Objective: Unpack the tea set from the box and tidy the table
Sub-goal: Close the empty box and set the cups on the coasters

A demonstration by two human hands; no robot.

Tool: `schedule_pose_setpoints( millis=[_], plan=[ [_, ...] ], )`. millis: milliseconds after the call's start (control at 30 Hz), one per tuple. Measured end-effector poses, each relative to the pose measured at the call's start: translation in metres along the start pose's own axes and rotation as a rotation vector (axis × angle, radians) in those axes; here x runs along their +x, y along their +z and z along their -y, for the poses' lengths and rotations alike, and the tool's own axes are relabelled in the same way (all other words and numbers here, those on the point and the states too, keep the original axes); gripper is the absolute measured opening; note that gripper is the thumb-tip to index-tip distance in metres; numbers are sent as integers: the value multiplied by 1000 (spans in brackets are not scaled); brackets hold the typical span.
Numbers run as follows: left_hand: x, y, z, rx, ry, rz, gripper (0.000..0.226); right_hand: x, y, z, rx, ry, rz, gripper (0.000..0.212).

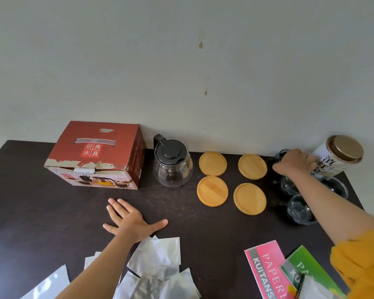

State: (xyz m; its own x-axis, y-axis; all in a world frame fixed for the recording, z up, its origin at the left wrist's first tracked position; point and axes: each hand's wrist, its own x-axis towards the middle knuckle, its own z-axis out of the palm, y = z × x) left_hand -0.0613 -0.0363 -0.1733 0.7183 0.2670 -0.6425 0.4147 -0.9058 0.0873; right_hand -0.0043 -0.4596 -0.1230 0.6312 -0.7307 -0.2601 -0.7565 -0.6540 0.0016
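A red cardboard tea-set box [97, 156] stands closed at the back left of the dark table [41, 212]. To its right is a glass teapot [172, 164] with a black lid. Several round wooden coasters [212, 163] lie in a square beside it. At the far right stand three glass cups [299, 210], partly hidden by my right arm. My right hand [295, 162] grips another glass cup [281, 155] near the wall. My left hand [130, 219] rests flat on the table, fingers spread.
A white tea tin with a gold lid [338, 157] lies tilted at the far right. Silver foil pouches [156, 266] are scattered along the near edge. A pink booklet [266, 270] and a green booklet [307, 268] lie at the front right.
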Motion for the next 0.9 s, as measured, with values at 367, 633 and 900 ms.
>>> schedule_pose_setpoints(
  millis=[367, 633, 900],
  plan=[
    [-1, -2, -1, 10, -3, 1, 167, -40, 7, 26, 260, -171, -285, 77],
    [-1, -2, -2, 14, -4, -2, 168, -91, 36, 95, 455, -378, -177, 77],
    [1, 1, 0, 2, 1, -8, 169, -101, 55, 122, 441, -396, -129, 78]
  ],
)
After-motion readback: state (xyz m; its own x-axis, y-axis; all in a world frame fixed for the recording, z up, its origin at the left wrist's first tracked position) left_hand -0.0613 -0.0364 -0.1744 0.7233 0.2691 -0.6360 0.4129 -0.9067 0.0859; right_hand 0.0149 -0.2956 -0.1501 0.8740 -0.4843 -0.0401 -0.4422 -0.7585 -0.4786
